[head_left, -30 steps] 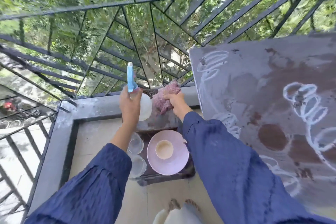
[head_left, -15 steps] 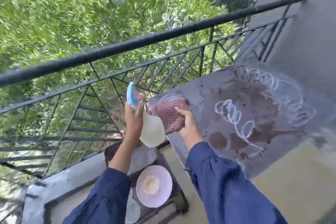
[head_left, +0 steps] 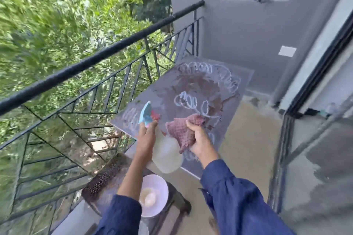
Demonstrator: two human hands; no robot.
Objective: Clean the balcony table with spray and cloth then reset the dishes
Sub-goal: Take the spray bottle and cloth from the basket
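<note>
My left hand (head_left: 146,140) grips a white spray bottle (head_left: 167,155) by its neck, its blue trigger head raised over the near corner of the grey table (head_left: 238,76). The tabletop carries brown stains and white chalk-like scribbles. My right hand (head_left: 198,139) holds a bunched pink waffle cloth (head_left: 180,131) just above the table's near edge, beside the bottle. Below, a pink plate (head_left: 159,196) with a small cream bowl (head_left: 149,196) in it sits on a dark low stand (head_left: 107,179).
A black metal railing (head_left: 91,61) runs along the left with greenery beyond. A grey wall stands behind the table. A dark-framed glass door (head_left: 313,116) is on the right. Beige floor (head_left: 252,135) lies between table and door.
My view has swung up and right from the low stand to the table. Both hands have lifted the bottle and cloth up over the table's near corner.
</note>
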